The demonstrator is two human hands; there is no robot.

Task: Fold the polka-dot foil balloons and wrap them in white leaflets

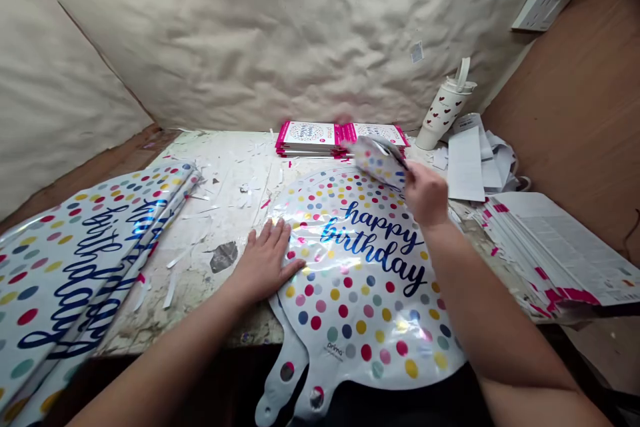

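A flat foil balloon (350,333) with coloured dots and "happy birthday" in blue lies before me, its tail hanging over the table's front edge. The tail of a second balloon (287,353) shows beneath it. My left hand (267,257) rests flat with fingers spread on the balloon's left edge. Above the balloon's upper right, my right hand (427,193) grips a folded foil balloon (380,160) with the same dots, blurred by motion. It is held close in front of the stacked pink-and-white packets (307,137).
More dotted balloons (75,267) lie folded in a pile at the left. A white tumbler (445,110) with hearts stands at the back right. White papers (467,160) and a stack of printed sleeves (565,253) lie at the right. Paper scraps litter the worn table (235,193).
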